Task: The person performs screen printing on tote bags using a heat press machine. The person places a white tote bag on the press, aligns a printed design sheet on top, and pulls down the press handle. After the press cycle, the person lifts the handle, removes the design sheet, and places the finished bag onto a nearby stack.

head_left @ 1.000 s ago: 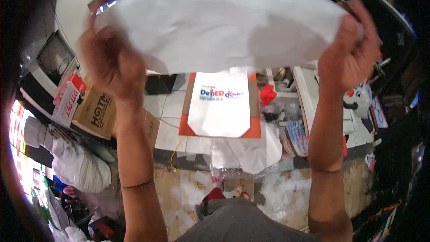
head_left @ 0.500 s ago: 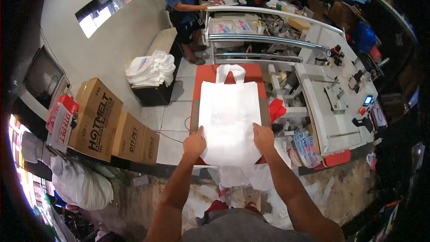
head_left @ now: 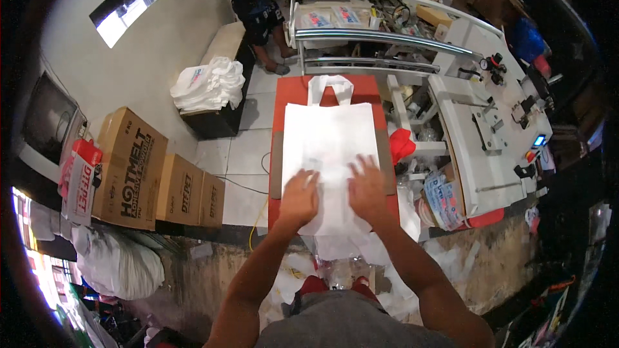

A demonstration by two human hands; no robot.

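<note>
A white tote bag [head_left: 329, 130] lies flat on a red board [head_left: 291, 92], its loop handle pointing away from me. My left hand [head_left: 300, 201] rests on the lower left part of the bag, its fingers stretched forward and slightly blurred. Opposite it, my right hand [head_left: 367, 192] lies on the lower right part with fingers apart. Neither hand grips anything. Part of the bag's faint grey print shows by my left fingertips, and my hands may cover the rest.
To the right stands a white machine [head_left: 480, 154] with metal rails [head_left: 387, 40] beyond the board. Cardboard boxes [head_left: 132, 171] stand at left, and a pile of white bags [head_left: 209, 84] sits on a black bench. Another person [head_left: 258, 0] works at the far side.
Both hands have let go of the bag's side edges and moved inward and forward onto its surface, fingers now extended. The bag stays on the board. The view has shifted slightly.
</note>
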